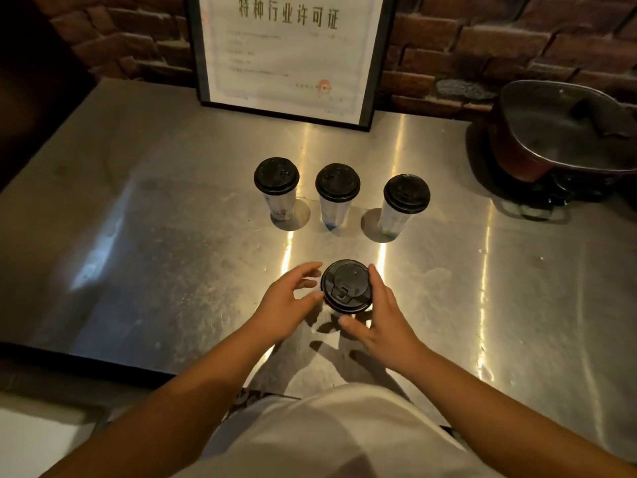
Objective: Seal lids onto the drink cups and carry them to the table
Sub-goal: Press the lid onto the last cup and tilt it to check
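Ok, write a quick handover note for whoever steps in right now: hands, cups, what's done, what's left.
Left hand: open, fingertips beside the near cup's lid, no firm grip.
Right hand: open, cupped round the other side of the near cup.
Cups: three lidded cups stand in a row further back on the steel counter; the near one also wears a black lid.
Done: all four have lids on.
Left: confirm the near lid is pressed down, then carry all four to the table.
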